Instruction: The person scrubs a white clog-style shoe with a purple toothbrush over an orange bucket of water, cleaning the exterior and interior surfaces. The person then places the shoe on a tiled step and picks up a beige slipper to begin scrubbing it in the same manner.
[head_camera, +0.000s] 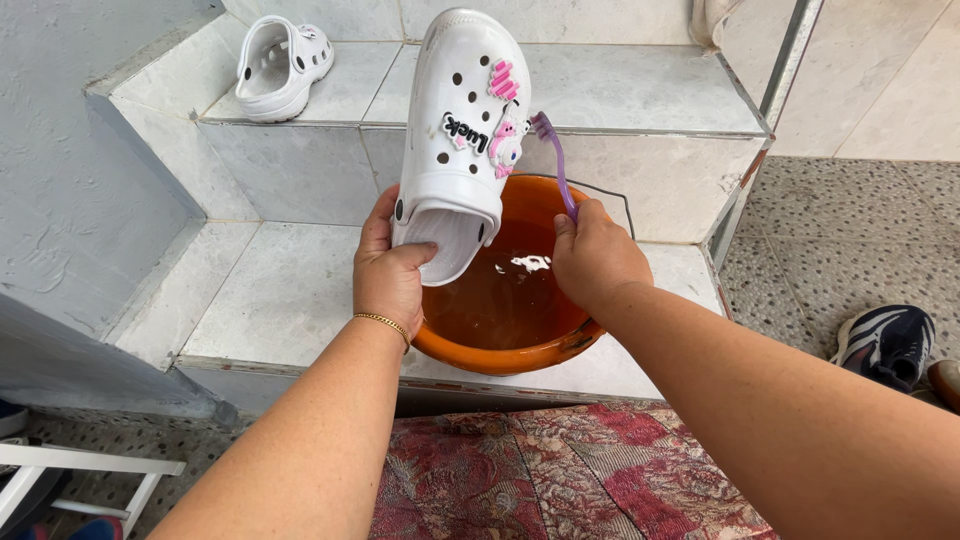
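My left hand (390, 268) grips the heel end of a white clog (455, 120) with pink charms, holding it toe-up over an orange basin (500, 352) of water. My right hand (596, 255) is closed around a purple toothbrush (556, 165), whose bristle head touches the clog's side beside the pink charms. The basin sits on a tiled step right under both hands.
A second white clog (280, 62) lies on the upper step at the back left. A dark sneaker (888, 343) rests on the speckled floor at right. Red patterned cloth (560, 475) covers my lap below. A white frame (80, 480) stands at the lower left.
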